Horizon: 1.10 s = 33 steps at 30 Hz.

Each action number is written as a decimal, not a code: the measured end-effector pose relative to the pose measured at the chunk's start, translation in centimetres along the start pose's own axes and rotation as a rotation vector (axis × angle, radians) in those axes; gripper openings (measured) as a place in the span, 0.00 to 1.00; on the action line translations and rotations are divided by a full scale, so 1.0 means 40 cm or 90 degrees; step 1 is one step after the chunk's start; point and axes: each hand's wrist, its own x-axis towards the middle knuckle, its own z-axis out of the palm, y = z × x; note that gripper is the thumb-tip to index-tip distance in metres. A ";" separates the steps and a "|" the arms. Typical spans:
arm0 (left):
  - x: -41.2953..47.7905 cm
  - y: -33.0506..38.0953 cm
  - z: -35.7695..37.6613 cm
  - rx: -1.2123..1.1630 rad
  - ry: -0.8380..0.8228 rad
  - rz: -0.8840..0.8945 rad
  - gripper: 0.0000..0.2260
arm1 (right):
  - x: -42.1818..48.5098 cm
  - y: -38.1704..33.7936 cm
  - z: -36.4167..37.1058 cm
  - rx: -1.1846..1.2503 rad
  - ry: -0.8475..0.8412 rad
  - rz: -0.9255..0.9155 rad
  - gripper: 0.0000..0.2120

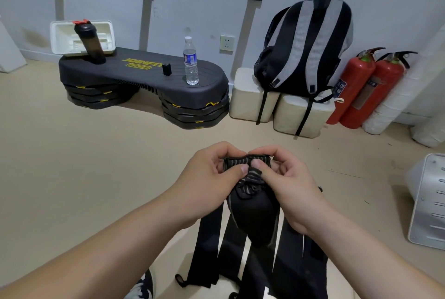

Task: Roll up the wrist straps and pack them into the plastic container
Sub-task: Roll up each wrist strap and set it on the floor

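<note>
Both hands hold one black, grey-striped cloth wrist strap (245,166) in the air over the tan floor (72,166). The left hand (212,183) and right hand (286,183) pinch its rolled top with bent fingers and thumbs. The white plastic container (60,38) sits far away on the black step bench (144,74).

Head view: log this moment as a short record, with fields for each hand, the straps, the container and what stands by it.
left hand: pinches the rolled end of the wrist strap, thumb on top
right hand: pinches the same roll from the other side
wrist strap: partly rolled, tail hanging down between the forearms
loose straps: black lengths hanging below the hands
plastic container: white, tipped up on the step platform, open side facing the camera
shaker bottle: in front of the container
</note>
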 end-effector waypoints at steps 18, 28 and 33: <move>-0.009 0.016 -0.009 -0.083 0.045 -0.036 0.08 | -0.017 -0.015 0.008 0.133 -0.100 0.019 0.08; -0.005 0.019 -0.002 -0.140 -0.030 -0.208 0.16 | -0.013 0.006 0.004 -0.020 -0.060 -0.058 0.11; -0.002 0.008 -0.016 -0.172 -0.078 -0.254 0.14 | -0.009 0.017 0.001 -0.127 -0.053 -0.097 0.15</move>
